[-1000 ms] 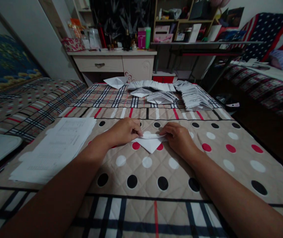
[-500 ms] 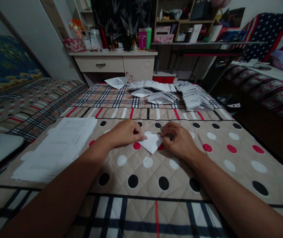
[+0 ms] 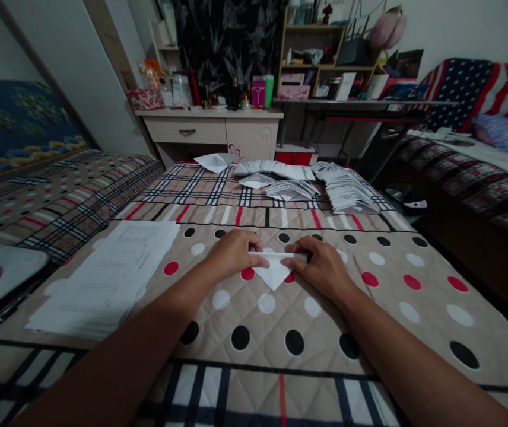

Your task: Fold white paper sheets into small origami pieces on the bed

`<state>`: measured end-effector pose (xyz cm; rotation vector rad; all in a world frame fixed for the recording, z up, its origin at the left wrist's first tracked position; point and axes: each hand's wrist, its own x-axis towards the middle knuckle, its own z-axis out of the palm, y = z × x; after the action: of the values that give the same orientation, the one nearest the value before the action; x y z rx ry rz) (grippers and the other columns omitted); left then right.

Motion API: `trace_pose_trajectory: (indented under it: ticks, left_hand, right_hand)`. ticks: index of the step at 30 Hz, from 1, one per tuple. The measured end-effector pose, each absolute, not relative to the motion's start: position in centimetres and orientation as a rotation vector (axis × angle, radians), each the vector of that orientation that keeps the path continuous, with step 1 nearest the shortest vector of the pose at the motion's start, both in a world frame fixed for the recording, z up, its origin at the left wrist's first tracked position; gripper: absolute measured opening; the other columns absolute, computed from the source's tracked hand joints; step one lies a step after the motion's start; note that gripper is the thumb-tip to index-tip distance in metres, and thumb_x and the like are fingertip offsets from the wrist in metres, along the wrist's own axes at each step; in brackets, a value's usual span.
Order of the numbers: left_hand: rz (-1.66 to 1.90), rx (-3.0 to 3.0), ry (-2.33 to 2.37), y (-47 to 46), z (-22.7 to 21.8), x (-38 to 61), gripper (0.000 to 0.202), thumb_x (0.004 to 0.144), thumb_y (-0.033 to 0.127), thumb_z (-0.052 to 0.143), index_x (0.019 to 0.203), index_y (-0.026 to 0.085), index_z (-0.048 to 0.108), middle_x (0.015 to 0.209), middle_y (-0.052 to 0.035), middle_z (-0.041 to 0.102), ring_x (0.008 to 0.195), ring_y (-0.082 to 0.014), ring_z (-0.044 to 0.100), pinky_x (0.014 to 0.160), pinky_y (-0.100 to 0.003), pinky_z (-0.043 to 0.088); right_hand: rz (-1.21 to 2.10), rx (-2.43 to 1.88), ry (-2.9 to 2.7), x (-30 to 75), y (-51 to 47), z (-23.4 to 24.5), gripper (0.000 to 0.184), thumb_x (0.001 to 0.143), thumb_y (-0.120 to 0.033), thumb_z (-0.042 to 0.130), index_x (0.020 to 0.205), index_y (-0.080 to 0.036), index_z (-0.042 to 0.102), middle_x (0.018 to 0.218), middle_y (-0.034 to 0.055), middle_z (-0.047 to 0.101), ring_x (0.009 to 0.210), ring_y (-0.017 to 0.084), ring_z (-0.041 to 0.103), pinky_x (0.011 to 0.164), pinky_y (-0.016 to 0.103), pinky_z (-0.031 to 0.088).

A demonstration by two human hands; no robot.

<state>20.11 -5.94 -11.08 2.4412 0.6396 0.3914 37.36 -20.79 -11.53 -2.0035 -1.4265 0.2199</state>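
A small sheet of white paper (image 3: 273,274), folded to a triangle, lies on the dotted bedspread (image 3: 254,323) with its point towards me. My left hand (image 3: 236,254) pinches its left corner between thumb and fingers. At the other end, my right hand (image 3: 318,261) is closed on the right corner, the thumb lying over the front face. Between the two hands the paper's far edge runs straight and looks slightly raised. Some of my fingertips are hidden behind that edge.
To the left lies a stack of printed sheets (image 3: 107,276), beside a white case (image 3: 5,279). Several piles of folded papers (image 3: 345,187) sit at the bed's far end, with a single folded piece (image 3: 215,162) left of them. Beyond stands a white dresser (image 3: 205,129).
My thumbs have moved onto the front of the paper, and its far edge now stands up a little. The view has tilted slightly upward.
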Motion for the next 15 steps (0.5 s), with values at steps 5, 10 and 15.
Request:
trace_pose_trajectory:
  ticks: [5,10,15]
  left_hand:
    - [0.942,2.317,0.481,-6.8,-11.3,20.7,0.019,0.064,0.019,0.084,0.068,0.016,0.066,0.073,0.0024,0.061,0.068,-0.0113,0.057,0.062,-0.024,0.04]
    - [1.174,2.22,0.448,-7.6,-10.9,20.9,0.015,0.067,0.016,0.082,0.071,0.016,0.068,0.074,0.0004,0.063,0.07,-0.0126,0.06,0.063,-0.024,0.044]
    - [1.021,2.037,0.499,-8.5,-10.5,20.5,0.016,0.068,0.027,0.083,0.075,0.016,0.074,0.076,-0.0034,0.073,0.07,-0.0156,0.066,0.063,-0.025,0.049]
  right_hand:
    - [0.344,-1.658,-1.256,37.4,-20.8,-12.1,0.012,0.075,-0.028,0.072,0.076,-0.019,0.065,0.07,-0.001,0.065,0.062,0.015,0.057,0.057,0.029,0.042]
    - [0.158,-1.527,-1.302,36.9,-20.9,-12.0,0.01,0.077,-0.026,0.071,0.073,-0.02,0.065,0.071,-0.0007,0.063,0.066,0.016,0.056,0.061,0.032,0.044]
    - [-0.024,-1.44,-1.393,36.2,-21.6,-11.6,0.01,0.079,-0.021,0.071,0.073,-0.02,0.064,0.071,-0.0009,0.06,0.067,0.015,0.056,0.062,0.031,0.043]
